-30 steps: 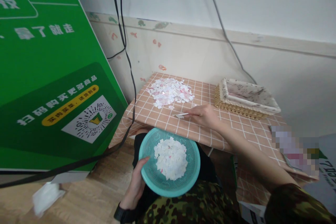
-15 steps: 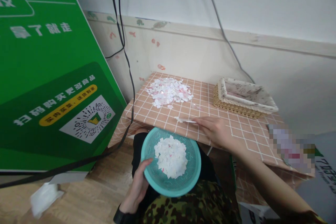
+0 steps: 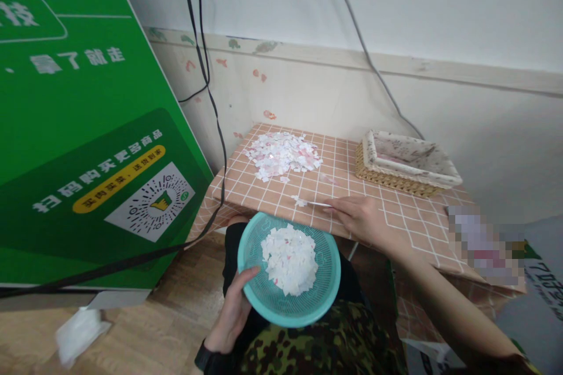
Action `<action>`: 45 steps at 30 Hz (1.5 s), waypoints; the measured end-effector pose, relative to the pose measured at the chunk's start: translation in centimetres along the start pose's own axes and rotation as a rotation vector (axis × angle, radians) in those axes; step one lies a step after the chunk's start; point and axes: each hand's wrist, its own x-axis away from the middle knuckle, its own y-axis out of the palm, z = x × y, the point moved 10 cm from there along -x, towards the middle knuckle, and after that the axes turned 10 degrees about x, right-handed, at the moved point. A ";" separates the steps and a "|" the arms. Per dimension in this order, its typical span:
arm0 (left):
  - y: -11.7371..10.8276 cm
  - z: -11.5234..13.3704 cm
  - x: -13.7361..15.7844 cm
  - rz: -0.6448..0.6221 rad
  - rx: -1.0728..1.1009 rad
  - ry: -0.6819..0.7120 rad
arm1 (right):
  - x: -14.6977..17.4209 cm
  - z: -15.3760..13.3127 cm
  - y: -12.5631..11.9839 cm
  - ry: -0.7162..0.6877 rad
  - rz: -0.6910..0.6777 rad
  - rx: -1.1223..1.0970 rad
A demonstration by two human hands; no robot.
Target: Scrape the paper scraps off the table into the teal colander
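By table [image 3: 246, 184], left hand [image 3: 234, 310] gripping colander [image 3: 326, 269]

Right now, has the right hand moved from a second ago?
Yes: judged against the wicker basket, the right hand has shifted toward the near edge of the table, away from the paper pile.
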 end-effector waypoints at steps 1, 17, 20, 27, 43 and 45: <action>0.1 0.1 -0.1 0.005 -0.004 0.000 | -0.1 -0.4 0.1 -0.024 0.001 0.005; 0.8 1.4 -0.1 -0.091 -0.006 0.028 | -1.6 -0.7 -0.1 0.046 0.098 0.056; -0.4 1.4 -0.4 -0.016 -0.008 0.035 | -2.6 -1.0 1.2 -0.017 0.060 0.101; -1.3 1.9 -0.7 0.033 0.042 0.069 | -0.6 -4.6 1.1 -0.110 -0.046 -0.044; -1.1 1.5 -0.6 0.035 0.030 0.028 | -8.4 2.9 3.0 0.117 -0.008 0.190; -1.2 1.5 -0.6 0.041 0.028 0.037 | -8.9 2.6 3.6 0.083 -0.039 0.188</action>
